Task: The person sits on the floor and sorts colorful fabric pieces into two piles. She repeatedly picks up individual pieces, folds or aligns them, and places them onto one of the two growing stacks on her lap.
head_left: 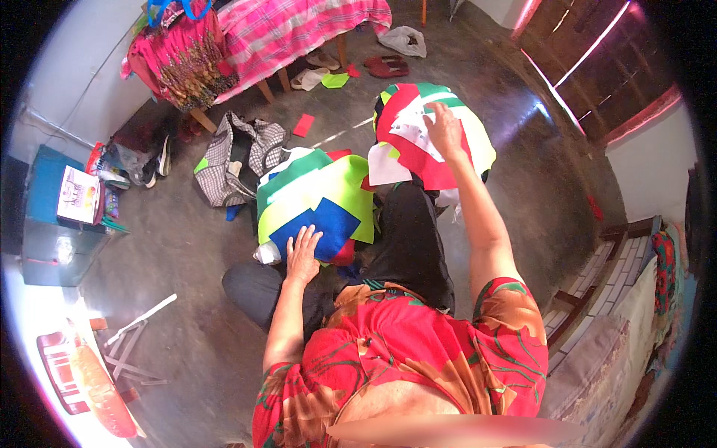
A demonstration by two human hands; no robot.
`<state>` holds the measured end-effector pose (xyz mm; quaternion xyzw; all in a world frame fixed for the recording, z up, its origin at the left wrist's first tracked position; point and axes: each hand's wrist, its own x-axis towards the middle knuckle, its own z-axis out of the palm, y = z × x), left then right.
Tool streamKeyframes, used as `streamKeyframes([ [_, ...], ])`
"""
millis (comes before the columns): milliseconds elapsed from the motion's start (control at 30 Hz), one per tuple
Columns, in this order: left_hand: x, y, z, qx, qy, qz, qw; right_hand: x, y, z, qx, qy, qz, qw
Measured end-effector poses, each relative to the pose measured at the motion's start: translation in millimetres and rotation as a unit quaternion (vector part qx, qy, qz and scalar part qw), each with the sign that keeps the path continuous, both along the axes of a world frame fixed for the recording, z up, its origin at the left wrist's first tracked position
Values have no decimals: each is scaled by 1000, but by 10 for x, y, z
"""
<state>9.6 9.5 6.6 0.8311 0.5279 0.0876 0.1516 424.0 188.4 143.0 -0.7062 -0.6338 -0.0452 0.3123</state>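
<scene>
My left hand [302,260] lies open, fingers stretched out, on a blue cloth-like piece [335,219] at the near side of a pile. That pile also shows a large lime-yellow piece [290,212], a green piece [305,170] and some red. Farther off to the right, my right hand [446,134] reaches over a second pile, its fingers apart and slightly bent, beside a white piece [407,128] with small dark marks. Red pieces [436,173], green and pale yellow ones surround it. A pale pink piece [385,164] hangs at its left edge. What supports both piles is hidden.
A grey checked bag [221,179] sits left of the near pile. Shoes [387,66], a white plastic bag [404,41] and loose red [303,125] and lime scraps [335,81] lie by a pink-covered bed [299,30]. A blue metal box [56,254] stands left.
</scene>
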Motion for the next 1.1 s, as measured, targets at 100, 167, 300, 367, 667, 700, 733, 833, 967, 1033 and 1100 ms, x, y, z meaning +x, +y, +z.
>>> streamKeyframes([
  [100,-1,3,14,-6,3,1,1000,305,199,-156,-27,-114,-25,993],
  [167,-2,8,20,-13,4,4,1000,404,269,-200,-97,-160,-23,982],
  [300,-1,-8,48,-20,-6,7,1000,426,365,-263,-146,-147,-20,978],
  [367,-3,-10,35,-21,4,9,1000,434,406,-306,-134,-167,-15,977],
  [667,12,11,95,-11,3,10,1000,438,510,-332,-38,10,-93,995],
  [700,17,2,87,-10,1,10,1000,441,496,-280,-30,81,-103,991],
  [733,19,-4,81,-8,-1,11,1000,427,482,-239,10,128,-64,990],
  [833,4,4,55,-2,-23,8,1000,332,433,-121,126,263,55,955],
  [967,-11,7,99,-24,-47,25,998,-113,60,226,48,386,144,910],
  [1033,11,2,136,-13,-64,38,997,-426,-234,288,20,411,185,892],
  [1100,109,-2,194,23,-90,64,994,-745,-507,222,-27,416,192,888],
])
